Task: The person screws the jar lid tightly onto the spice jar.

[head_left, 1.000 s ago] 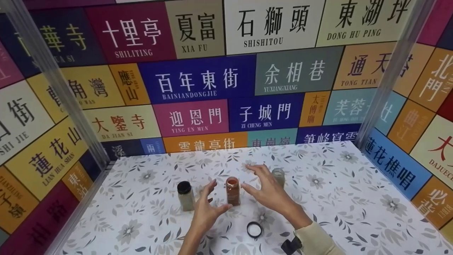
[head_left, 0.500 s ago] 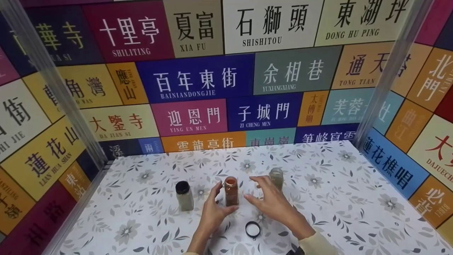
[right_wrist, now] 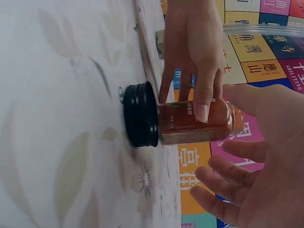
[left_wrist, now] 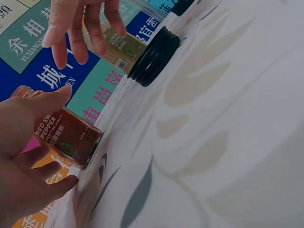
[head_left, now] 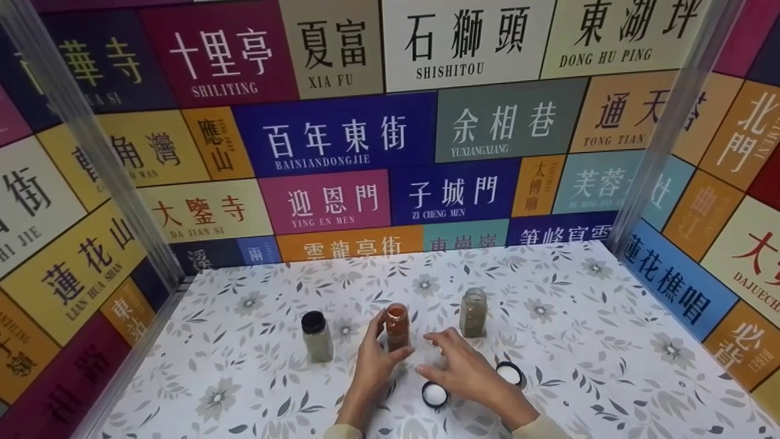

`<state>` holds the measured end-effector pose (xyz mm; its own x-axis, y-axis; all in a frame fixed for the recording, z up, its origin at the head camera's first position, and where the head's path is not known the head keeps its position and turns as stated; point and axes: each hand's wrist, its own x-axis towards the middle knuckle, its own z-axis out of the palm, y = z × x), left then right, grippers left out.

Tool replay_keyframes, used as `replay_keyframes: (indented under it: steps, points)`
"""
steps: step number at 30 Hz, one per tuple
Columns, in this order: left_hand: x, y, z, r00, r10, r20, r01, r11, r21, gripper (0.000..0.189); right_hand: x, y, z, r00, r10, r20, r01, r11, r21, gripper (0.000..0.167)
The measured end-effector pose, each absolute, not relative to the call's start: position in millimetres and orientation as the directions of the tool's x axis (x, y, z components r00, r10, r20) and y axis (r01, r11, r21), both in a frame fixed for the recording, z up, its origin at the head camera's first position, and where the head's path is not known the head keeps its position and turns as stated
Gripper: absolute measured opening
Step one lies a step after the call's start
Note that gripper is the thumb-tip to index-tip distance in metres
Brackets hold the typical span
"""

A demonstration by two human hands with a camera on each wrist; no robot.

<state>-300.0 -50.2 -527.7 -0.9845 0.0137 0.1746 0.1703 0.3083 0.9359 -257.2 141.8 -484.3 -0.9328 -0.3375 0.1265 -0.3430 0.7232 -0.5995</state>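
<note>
A glass jar of red pepper powder (head_left: 398, 331), its mouth uncovered, stands upright on the table. My left hand (head_left: 373, 369) holds it, with the thumb in front and the fingers behind; the thumb lies across the glass in the right wrist view. My right hand (head_left: 464, 367) is just right of the jar, fingers loosely bent and apart, with nothing in them. Below it lies a black screw cap (head_left: 435, 403), and another black cap (head_left: 518, 373) sits beyond the wrist. An uncapped jar of cumin powder (head_left: 474, 318) stands behind the right hand.
To the left stands a jar of pale powder (head_left: 319, 346) with its black lid on. The table (head_left: 244, 347) has a floral cover. Behind it rises a wall of coloured name panels (head_left: 341, 137), with clear corner posts at both sides.
My left hand has moved right and closed in around the red pepper jar. My right hand has come down toward me, uncovering the cumin jar, and the second cap now shows.
</note>
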Motion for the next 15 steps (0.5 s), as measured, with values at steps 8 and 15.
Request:
replay_keyframes:
  steps: [8,15]
  points:
    - [-306,-43,-529,-0.995,-0.022,0.098,0.091,0.217,0.972,0.087,-244,137,-496,-0.927,-0.372,0.043,-0.341,0.789,-0.510,0.069]
    - [-305,-39,-529,-0.994,-0.042,0.105,0.095,0.195,0.976,0.083,-237,138,-501,-0.913,-0.406,0.035,-0.374,0.799,-0.470,0.066]
